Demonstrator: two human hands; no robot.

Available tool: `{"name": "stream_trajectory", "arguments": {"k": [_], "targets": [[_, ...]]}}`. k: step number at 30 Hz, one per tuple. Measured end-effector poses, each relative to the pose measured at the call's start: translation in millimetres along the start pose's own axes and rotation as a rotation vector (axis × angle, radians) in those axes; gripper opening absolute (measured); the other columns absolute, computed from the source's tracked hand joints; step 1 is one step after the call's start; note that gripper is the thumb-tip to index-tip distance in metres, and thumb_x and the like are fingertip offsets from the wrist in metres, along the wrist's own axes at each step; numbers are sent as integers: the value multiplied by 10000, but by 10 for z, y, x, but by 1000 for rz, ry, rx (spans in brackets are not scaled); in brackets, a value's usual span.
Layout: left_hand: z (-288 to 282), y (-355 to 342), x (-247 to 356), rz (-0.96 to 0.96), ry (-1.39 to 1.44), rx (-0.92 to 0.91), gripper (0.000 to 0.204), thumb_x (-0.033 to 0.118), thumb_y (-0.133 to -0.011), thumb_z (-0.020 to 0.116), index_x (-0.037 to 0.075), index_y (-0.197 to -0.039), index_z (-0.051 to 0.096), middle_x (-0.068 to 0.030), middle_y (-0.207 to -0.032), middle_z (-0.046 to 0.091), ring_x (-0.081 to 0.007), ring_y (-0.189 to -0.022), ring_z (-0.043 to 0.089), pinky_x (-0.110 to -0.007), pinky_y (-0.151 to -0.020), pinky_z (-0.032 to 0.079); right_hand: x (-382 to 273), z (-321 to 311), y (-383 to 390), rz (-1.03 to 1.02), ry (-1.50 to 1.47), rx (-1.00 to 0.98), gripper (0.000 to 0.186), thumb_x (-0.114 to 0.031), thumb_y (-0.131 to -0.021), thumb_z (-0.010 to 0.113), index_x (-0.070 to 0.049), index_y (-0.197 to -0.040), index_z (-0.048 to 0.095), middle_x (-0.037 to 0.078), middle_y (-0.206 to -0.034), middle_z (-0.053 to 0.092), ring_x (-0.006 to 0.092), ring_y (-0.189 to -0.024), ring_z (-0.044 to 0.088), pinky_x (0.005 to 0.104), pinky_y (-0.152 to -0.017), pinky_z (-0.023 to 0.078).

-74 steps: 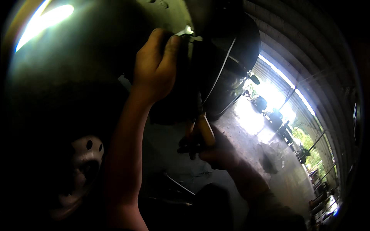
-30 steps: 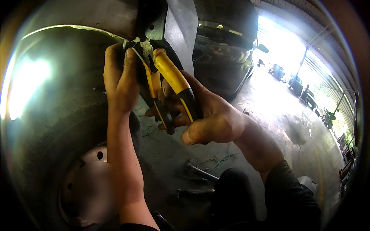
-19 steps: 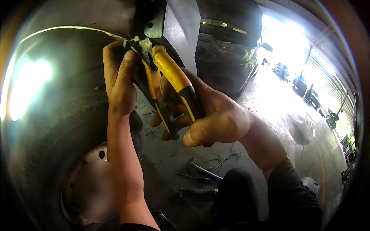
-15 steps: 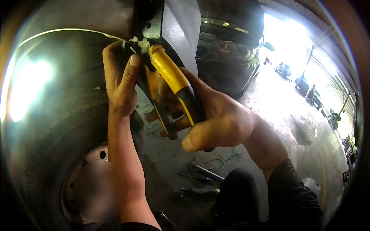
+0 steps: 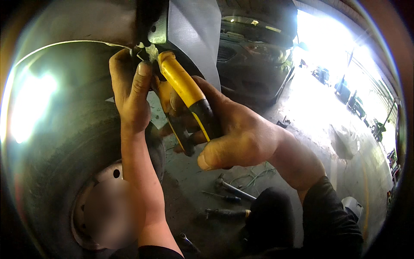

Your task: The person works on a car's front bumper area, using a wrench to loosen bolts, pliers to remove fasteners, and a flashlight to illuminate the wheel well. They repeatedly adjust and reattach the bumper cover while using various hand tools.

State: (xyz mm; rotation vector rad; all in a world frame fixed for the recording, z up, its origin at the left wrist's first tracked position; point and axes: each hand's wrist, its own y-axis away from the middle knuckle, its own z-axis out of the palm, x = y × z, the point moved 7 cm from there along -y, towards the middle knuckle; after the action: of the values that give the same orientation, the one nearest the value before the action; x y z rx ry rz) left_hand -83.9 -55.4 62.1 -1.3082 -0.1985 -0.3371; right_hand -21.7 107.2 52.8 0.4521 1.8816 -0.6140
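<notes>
My right hand (image 5: 241,136) is wrapped round a pair of pliers (image 5: 179,80) with curved yellow and black handles. The two handles stand somewhat apart, and the plier head points up at a small torn-looking light metal tab (image 5: 151,52) by the wheel arch edge; the jaws are hidden. Just left of the pliers, my left hand (image 5: 131,93) is raised with its thumb and fingers closed at the lower end of the body panel. What lies between those fingers I cannot make out. Above both hands is a grey bracket (image 5: 158,32) with a hole.
A large tyre (image 5: 56,164) fills the left side beneath the arch. On the floor lie a hammer-like tool (image 5: 235,188), a screwdriver (image 5: 228,198), a dark cylindrical tool (image 5: 226,214), a wrench (image 5: 187,241) and green cord (image 5: 254,176). A dark car (image 5: 254,56) stands beyond.
The view has shifted slightly, so the bracket and both hands appear a little further left. Both hands keep nearly the same grip and place beside the metal tab.
</notes>
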Motion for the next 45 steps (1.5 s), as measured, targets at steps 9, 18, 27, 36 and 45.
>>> {"name": "stream_trajectory", "arguments": {"k": [9,18,27,36,45], "targets": [[-27,21,31,-36,58,1,351,268,-996,517,-3,-1211,460,-64,-1085,549,-118,-965,531,-249,-884,428,150,3,54,-29,3,-10,1083,-139,-704,719,-48,-1516,8,205,-1294,431,356,-1294,422,448,-1028,383],[-7,25,-6,-33,47,24,326,312,-1013,443,56,-1216,450,-31,-994,543,-103,-898,520,-252,-785,434,32,-15,35,73,243,-20,1052,-144,-691,716,-42,-1505,56,194,-1218,476,288,-1064,526,435,-978,420],[7,6,-61,-84,96,41,275,283,-1028,394,73,-1196,449,-23,-1006,537,-94,-895,509,-252,-788,430,-31,1,89,106,13,84,996,-110,-654,686,-29,-1478,132,174,-1122,525,270,-999,575,394,-862,493],[42,-6,-41,-29,168,4,271,256,-1029,396,38,-1183,444,-58,-1007,563,-122,-902,556,-278,-813,460,17,22,90,-75,-132,117,830,-61,-726,693,1,-1419,241,173,-1100,590,170,-882,595,280,-646,526],[50,-17,-28,-1,154,5,290,272,-1032,401,36,-1197,439,-64,-1050,565,-134,-968,543,-289,-896,428,-4,-55,63,-69,4,-21,961,-69,-715,691,-54,-1497,132,175,-1119,567,161,-826,601,279,-597,530]]}}
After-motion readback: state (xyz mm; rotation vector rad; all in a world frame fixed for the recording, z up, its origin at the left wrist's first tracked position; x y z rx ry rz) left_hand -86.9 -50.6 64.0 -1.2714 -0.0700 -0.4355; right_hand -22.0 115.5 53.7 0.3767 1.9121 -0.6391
